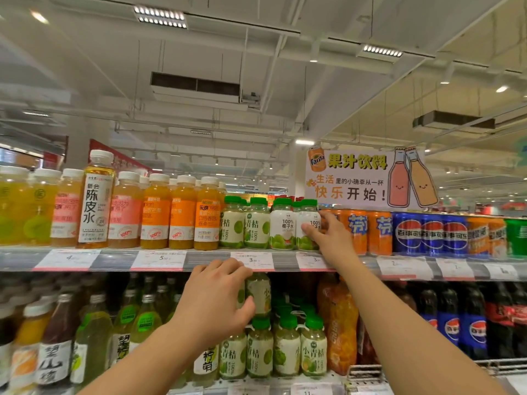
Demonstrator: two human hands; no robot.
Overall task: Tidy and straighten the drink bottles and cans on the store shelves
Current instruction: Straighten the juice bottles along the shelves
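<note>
The left hand point(212, 302) grips a green-label bottle point(258, 293) just under the top shelf point(114, 259) edge. On that shelf, the right hand point(332, 238) pinches a coconut bottle point(308, 229) beside orange cans point(370, 232).

Illustrated juice sign point(368, 178) stands atop the shelf, far right. White price tags point(159, 259) line the shelf edge point(114, 262). Ceiling lights point(160, 16), air vent point(195, 86) overhead.
</note>
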